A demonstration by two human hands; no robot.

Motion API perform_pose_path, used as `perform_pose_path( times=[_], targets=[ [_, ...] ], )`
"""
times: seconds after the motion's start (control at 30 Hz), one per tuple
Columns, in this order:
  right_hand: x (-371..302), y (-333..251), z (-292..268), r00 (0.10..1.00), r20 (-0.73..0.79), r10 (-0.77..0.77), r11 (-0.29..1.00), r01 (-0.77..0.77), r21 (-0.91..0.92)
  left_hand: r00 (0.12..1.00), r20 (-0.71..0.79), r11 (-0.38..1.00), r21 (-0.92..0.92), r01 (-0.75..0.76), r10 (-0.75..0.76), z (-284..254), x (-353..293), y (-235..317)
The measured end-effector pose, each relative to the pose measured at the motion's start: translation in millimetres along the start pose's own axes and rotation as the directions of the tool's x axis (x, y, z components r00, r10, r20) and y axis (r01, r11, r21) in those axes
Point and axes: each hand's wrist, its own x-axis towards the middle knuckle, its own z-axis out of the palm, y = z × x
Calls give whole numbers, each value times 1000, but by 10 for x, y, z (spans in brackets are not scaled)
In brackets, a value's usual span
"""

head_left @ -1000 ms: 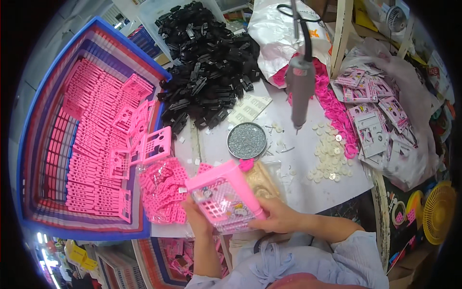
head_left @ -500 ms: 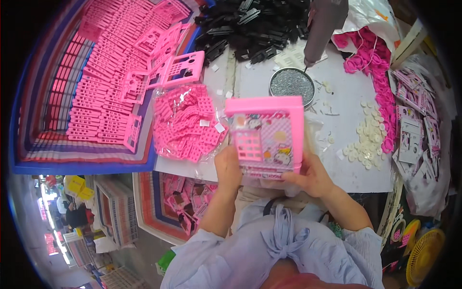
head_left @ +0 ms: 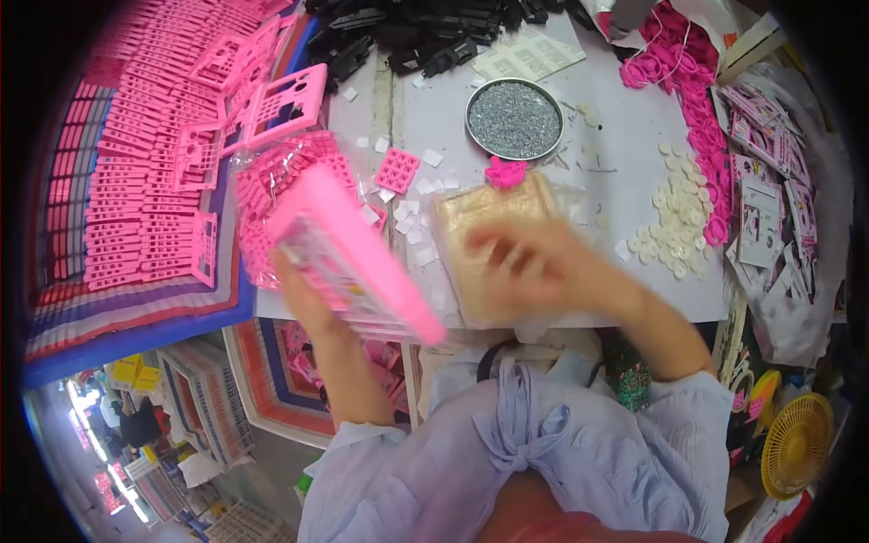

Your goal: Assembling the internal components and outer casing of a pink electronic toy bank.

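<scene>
My left hand (head_left: 310, 303) grips a pink plastic toy-bank panel (head_left: 367, 249) by its lower left side; the panel is tilted and smeared by motion. To its right, my right hand (head_left: 548, 271) hovers over a beige wrapped pad (head_left: 463, 213). Its fingers are loosely curled and apart, blurred, with nothing visible in them. A small bright pink piece (head_left: 506, 172) rests at the pad's far edge. Behind that stands a round tin of small metal screws (head_left: 516, 119). A bag of pink keypad pieces (head_left: 258, 176) lies partly hidden behind the panel.
At left, a blue-rimmed basket (head_left: 136, 339) holds rows of pink frames (head_left: 136, 181). Black parts (head_left: 434, 32) are heaped at the back. White discs (head_left: 674, 213), pink cords (head_left: 711, 154) and printed cards (head_left: 756, 208) lie at right. A yellow fan (head_left: 797, 446) stands lower right.
My left hand has swung the panel left and tilted it. My right hand has let go of it and is over the pad, which the panel had covered. The view has shifted.
</scene>
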Motion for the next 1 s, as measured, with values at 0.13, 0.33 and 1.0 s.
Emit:
perform_pose_path(
  times=[0.13, 0.33, 1.0],
  targets=[
    [350, 371, -551, 978, -88, -188, 661, 60, -748, 980, 167, 994, -4, -112, 111, -295, 168, 0],
    [327, 427, -289, 945, 38, -326, 393, 172, -903, 996, 51, 997, -8, -77, 78, -183, -61, -149],
    [-306, 343, 151, 956, -156, -247, 672, 54, -739, 953, 296, 991, 97, -93, 61, -161, -223, -445]
  ],
)
